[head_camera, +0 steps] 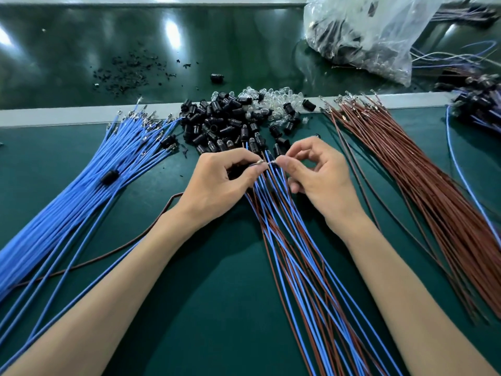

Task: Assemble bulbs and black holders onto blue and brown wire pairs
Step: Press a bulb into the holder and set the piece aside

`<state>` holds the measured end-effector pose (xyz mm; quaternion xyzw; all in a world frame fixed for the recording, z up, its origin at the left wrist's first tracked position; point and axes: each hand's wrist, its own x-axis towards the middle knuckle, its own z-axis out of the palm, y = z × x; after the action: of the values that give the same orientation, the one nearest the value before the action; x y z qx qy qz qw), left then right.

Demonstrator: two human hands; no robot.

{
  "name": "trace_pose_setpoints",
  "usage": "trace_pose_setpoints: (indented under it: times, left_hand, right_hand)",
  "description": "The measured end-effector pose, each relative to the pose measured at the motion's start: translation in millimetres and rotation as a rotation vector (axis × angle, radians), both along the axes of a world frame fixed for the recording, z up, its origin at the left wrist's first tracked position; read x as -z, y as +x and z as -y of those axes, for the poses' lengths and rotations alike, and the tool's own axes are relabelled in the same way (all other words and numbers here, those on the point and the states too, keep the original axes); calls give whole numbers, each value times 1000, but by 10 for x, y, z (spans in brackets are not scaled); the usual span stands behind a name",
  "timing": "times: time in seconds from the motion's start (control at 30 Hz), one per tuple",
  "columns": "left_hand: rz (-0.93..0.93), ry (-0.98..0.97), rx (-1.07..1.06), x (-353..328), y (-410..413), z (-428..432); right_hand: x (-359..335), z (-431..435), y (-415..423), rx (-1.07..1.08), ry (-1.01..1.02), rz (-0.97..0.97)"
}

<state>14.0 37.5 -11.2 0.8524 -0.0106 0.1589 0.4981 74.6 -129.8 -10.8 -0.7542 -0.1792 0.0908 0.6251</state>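
Left hand (217, 180) pinches metal wire terminal (259, 163), right hand (317, 175) pinches black holder (273, 164), mid-table above mixed wire pairs (292, 253); wires look limp, light; hold close to tip

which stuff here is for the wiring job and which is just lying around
In the job: blue wires, brown wires, black holders, bulbs, wire pairs pinched by left hand and right hand.
Lying about: plastic bag, black scraps, stray holder.
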Motion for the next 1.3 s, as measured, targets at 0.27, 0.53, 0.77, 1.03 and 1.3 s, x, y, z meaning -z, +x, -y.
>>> trace_pose_setpoints:
  times: [0.27, 0.53, 0.77, 1.03, 1.3]
  left_hand:
    - [-42, -5, 17, -60, -23, 6]
    - [-123, -25, 101, -46, -32, -19]
    - [-122, 22, 149, -45, -38, -32]
    - [-101, 38, 172, -64, -44, -47]
    - [-142, 23, 190, -86, -50, -54]
  right_hand:
    - [41, 101, 87, -117, 60, -244]
    - [12, 81, 67, -35, 143, -66]
    - [9, 60, 3, -151, 112, -30]
    - [-7, 57, -17, -232, 74, -30]
    - [24, 37, -18, -199, 58, -18]
